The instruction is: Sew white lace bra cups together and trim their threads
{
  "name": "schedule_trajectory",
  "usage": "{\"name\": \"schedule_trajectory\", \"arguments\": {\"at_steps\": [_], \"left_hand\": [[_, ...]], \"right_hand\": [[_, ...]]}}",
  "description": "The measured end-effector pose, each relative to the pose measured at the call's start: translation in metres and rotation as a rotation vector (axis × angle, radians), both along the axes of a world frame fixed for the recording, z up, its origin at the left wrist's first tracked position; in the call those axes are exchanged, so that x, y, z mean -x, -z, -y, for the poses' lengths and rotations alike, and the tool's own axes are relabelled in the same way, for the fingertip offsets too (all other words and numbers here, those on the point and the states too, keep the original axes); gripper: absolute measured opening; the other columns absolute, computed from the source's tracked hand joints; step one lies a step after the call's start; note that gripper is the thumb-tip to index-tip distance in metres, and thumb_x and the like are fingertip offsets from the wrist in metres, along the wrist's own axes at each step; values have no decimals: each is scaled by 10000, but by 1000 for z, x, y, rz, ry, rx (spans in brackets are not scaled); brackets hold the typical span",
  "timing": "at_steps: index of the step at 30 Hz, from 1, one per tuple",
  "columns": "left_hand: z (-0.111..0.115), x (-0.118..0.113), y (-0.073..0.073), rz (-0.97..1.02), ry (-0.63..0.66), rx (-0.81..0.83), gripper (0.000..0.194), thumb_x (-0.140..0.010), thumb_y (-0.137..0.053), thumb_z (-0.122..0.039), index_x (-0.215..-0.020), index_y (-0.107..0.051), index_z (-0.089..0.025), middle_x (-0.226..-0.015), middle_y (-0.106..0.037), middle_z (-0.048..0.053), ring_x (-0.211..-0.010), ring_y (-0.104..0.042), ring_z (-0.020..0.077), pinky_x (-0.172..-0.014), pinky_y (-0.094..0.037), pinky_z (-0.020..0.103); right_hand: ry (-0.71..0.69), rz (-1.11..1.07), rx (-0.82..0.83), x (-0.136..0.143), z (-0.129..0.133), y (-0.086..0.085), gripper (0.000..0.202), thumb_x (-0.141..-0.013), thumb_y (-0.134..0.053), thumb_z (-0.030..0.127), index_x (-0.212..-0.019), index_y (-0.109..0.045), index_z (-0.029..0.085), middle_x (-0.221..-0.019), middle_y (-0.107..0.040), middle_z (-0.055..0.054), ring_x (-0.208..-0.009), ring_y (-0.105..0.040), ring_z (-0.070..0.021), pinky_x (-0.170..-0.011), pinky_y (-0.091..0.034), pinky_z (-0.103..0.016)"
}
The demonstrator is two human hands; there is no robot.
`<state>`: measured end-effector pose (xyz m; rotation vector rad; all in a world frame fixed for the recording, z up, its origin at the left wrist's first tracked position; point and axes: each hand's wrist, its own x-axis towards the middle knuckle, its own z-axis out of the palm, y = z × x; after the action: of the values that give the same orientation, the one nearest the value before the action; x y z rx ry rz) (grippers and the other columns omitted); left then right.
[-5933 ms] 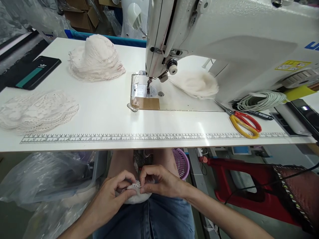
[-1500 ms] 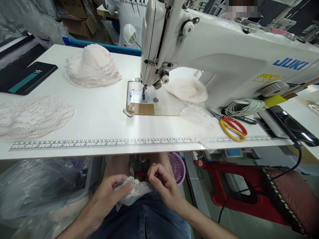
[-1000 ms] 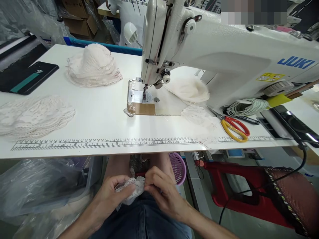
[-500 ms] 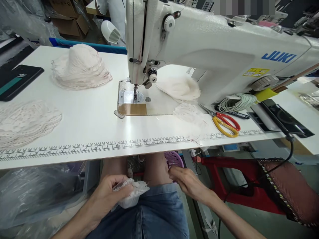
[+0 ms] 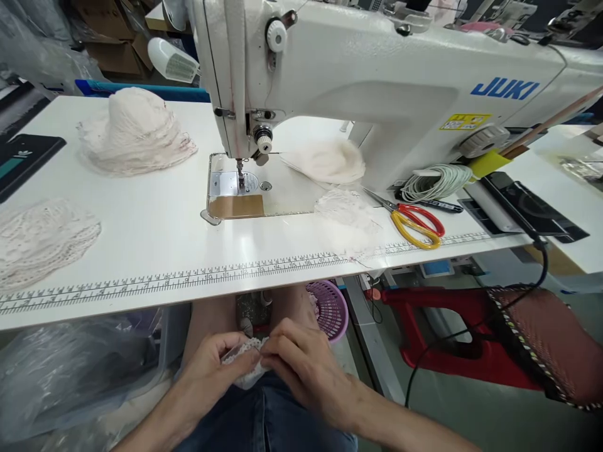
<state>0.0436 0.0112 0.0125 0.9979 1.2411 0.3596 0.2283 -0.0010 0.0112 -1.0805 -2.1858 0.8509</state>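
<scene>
Over my lap, my left hand [image 5: 214, 367] is closed around a small white lace-edged fabric piece [image 5: 249, 373], thumb on top. My right hand [image 5: 304, 364] is at the right edge of the same piece, its thumb and fingers pinched together there; what lies between the fingertips is hidden. On the table above stands a white sewing machine [image 5: 377, 75], its needle and presser foot [image 5: 240, 176] over the metal plate with no fabric under it. Cream fabric cups [image 5: 330, 162] and thin lace [image 5: 348, 213] lie right of the needle.
Stacked lace cups [image 5: 136, 135] and a flat lace pile [image 5: 44, 242] lie on the left of the table [image 5: 155, 245], near a black phone-like case [image 5: 28, 160]. Scissors [image 5: 417, 226] and coiled cord [image 5: 438, 185] lie right. A purple basket [image 5: 332, 311] and red stool [image 5: 424, 320] stand below.
My right hand has come from beside the purple basket leftward to the fabric piece in my left hand. The view has shifted slightly to the right.
</scene>
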Motion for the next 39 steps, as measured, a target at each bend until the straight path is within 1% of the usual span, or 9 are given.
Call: {"name": "schedule_trajectory", "arguments": {"at_steps": [7, 13, 16, 18, 21, 23, 28, 34, 39], "left_hand": [[4, 1, 7, 12, 64, -41, 333, -769, -623, -452, -711, -676, -128, -662, -535, 11, -661, -469, 152, -591, -365, 227], [5, 8, 6, 40, 61, 13, 358, -757, -617, -490, -730, -686, -140, -729, -587, 30, -737, -506, 182, -631, -389, 223], [4, 8, 5, 57, 91, 35, 368, -754, -612, -502, -733, -688, -142, -765, -596, 39, -765, -520, 196, -658, -401, 230], [3, 7, 5, 38, 112, 32, 363, -750, -615, -506, -762, -697, -153, -805, -609, 48, -813, -529, 213, -696, -408, 237], [4, 6, 4, -5, 130, 5, 345, -749, -621, -499, -764, -695, -162, -813, -608, 44, -845, -525, 221, -718, -402, 239], [4, 5, 3, -3, 146, -24, 345, -763, -612, -491, -723, -679, -155, -750, -577, 25, -769, -508, 194, -669, -388, 231], [8, 8, 5, 50, 127, -48, 348, -783, -603, -473, -741, -677, -136, -708, -540, 8, -694, -458, 153, -619, -357, 221], [12, 11, 14, 72, 45, -18, 314, -779, -621, -451, -761, -683, -145, -712, -586, 13, -694, -483, 156, -617, -369, 222], [11, 11, 14, 75, 54, -14, 307, -771, -633, -446, -772, -681, -143, -704, -562, 4, -684, -464, 145, -617, -362, 215]], "right_hand": [[26, 66, 98, 1, 4, 12, 111, -912, -366, 151, -871, -467, 172, -813, -519, -43, -702, -497, -143, -606, -393, -247], [194, 410, 132, -67, -5, 47, 143, -913, -396, 134, -830, -510, 165, -739, -558, -39, -661, -541, -151, -614, -409, -250], [265, 497, 101, -89, -3, 45, 199, -885, -409, 71, -769, -553, 148, -781, -587, -94, -743, -567, -197, -696, -407, -309], [247, 435, 113, -82, 2, 31, 179, -905, -413, 93, -828, -560, 159, -858, -599, -88, -808, -568, -190, -746, -407, -307], [90, 91, 250, -50, 7, 5, 60, -908, -517, 228, -952, -523, 187, -936, -577, -42, -878, -542, -152, -774, -421, -257], [39, -41, 285, -28, 7, -5, 173, -858, -602, 292, -963, -506, 193, -953, -545, -31, -877, -523, -145, -763, -426, -248], [55, -109, 303, -4, 5, -2, 133, -844, -617, 238, -872, -499, 185, -959, -502, -33, -900, -496, -147, -790, -418, -272], [76, -75, 280, 2, 14, -1, 84, -867, -570, 194, -836, -494, 178, -944, -521, -41, -873, -492, -155, -786, -404, -302], [94, -169, 341, 3, 13, -1, 62, -866, -540, 137, -862, -495, 180, -994, -524, -49, -940, -505, -156, -834, -395, -305]]}}
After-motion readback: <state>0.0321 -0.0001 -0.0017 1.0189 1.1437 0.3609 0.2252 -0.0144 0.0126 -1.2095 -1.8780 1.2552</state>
